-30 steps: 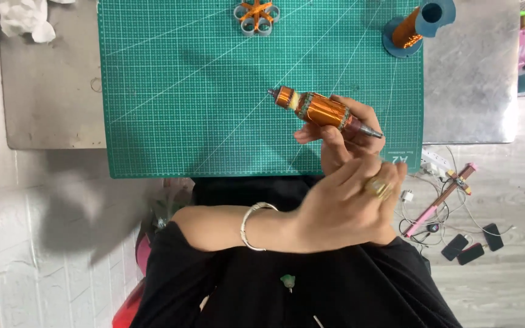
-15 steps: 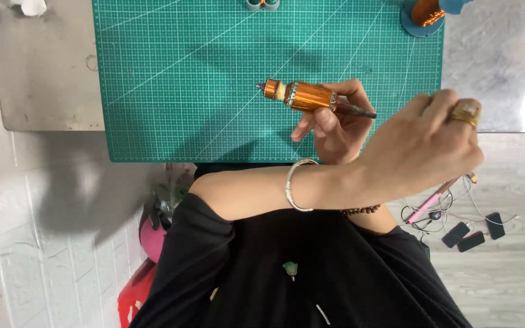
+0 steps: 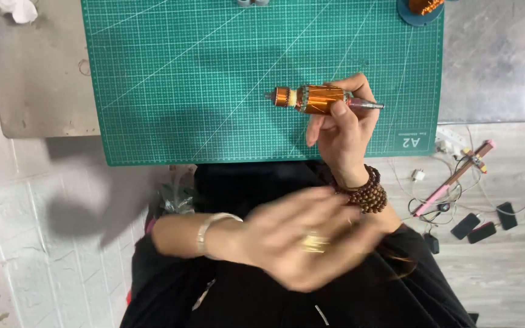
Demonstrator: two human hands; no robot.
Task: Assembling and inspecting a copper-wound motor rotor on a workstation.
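My right hand [image 3: 343, 130], with a brown bead bracelet at the wrist, grips a copper-wound motor armature [image 3: 318, 98]. It holds the armature level just above the green cutting mat [image 3: 214, 79], the steel shaft pointing right. My left hand [image 3: 302, 240] wears a gold ring and a silver bangle. It is blurred with motion in front of my black-clothed body, below the mat, fingers spread and nothing in it.
The mat lies on a grey metal table [image 3: 37, 79]. A crumpled white cloth [image 3: 7, 9] sits at the far left corner. A spool of copper wire [image 3: 423, 7] stands at the top right. Cables, a pink tool [image 3: 457, 176] and small black blocks [image 3: 481, 228] lie on the floor to the right.
My left hand swung up and right beside the armature, then came back down and left in front of my body. The right hand kept its grip on the armature.
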